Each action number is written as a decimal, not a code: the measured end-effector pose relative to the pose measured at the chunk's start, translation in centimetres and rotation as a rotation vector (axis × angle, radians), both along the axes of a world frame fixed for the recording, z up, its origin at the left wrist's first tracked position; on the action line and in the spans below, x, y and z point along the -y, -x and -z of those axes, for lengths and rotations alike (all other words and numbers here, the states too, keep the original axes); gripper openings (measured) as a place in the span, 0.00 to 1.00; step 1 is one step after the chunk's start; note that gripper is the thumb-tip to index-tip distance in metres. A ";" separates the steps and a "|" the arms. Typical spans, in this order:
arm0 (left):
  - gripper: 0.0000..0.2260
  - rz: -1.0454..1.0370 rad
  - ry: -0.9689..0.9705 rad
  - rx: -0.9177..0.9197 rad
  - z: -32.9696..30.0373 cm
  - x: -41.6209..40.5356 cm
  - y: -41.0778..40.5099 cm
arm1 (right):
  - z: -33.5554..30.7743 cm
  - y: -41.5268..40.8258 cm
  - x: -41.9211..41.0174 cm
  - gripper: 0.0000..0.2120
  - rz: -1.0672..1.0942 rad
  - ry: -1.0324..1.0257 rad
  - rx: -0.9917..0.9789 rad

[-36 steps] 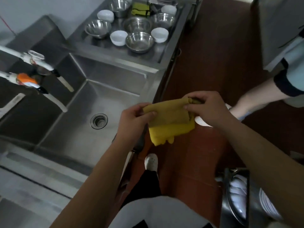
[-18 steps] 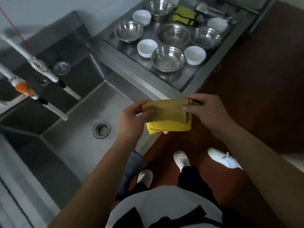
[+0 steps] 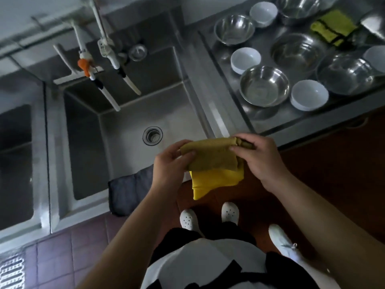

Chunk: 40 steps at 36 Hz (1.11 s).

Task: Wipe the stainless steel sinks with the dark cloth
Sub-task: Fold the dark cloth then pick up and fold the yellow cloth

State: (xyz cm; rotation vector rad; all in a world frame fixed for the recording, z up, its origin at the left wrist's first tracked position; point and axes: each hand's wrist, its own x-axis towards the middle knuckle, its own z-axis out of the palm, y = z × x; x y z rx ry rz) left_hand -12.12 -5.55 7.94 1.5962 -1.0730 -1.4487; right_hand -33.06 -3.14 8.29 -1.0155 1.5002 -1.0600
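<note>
A folded yellow cloth (image 3: 214, 163) hangs between my hands over the front rim of the stainless steel sink (image 3: 125, 122). My left hand (image 3: 173, 163) pinches its left edge and my right hand (image 3: 258, 157) pinches its right edge. A dark grey cloth (image 3: 129, 192) is draped over the sink's front rim, just left of my left forearm. The sink basin has a round drain (image 3: 152, 135) in its floor. A second basin (image 3: 16, 163) lies to the left.
Two spray taps (image 3: 104, 65) hang over the back of the sink. On the drainboard (image 3: 260, 119) at the right stand several steel bowls (image 3: 264, 86), white bowls (image 3: 309, 94) and a yellow-green cloth (image 3: 333, 28). My white shoes (image 3: 208, 217) stand on red floor tiles.
The view has swung left and down across the sinks, bringing the dark cloth and the left basin into sight. Both hands keep hold of the yellow cloth.
</note>
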 end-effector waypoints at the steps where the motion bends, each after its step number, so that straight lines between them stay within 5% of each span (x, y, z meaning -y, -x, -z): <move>1: 0.14 -0.047 -0.027 0.010 0.2 -0.2 0.2 | 0.1 -0.2 0.1 0.13 -0.011 -0.007 0.002; 7: 0.12 -0.213 -0.316 -0.222 1.3 -1.3 0.8 | 0.9 -2.0 0.2 0.17 0.015 -0.058 0.012; 14: 0.12 -0.153 -0.391 -0.333 1.3 -2.0 -0.9 | 1.1 -2.5 -0.1 0.16 -0.026 -0.160 0.000; 27: 0.17 -0.048 -0.011 -0.365 -2.7 4.4 -2.8 | -3.4 -2.4 7.5 0.17 -0.083 -0.008 0.047; 30: 0.18 -0.071 -0.036 -0.272 -0.4 3.2 -3.0 | -1.0 -2.7 6.8 0.18 -0.109 -0.071 -0.021; 35: 0.20 -0.003 -0.240 0.165 7.2 -0.7 -2.0 | 7.9 -3.7 3.7 0.19 -0.183 -0.308 -0.286; 40: 0.26 0.040 -0.257 0.292 10.7 -3.7 -1.6 | 11.7 -3.7 1.4 0.18 -0.191 -0.245 -0.406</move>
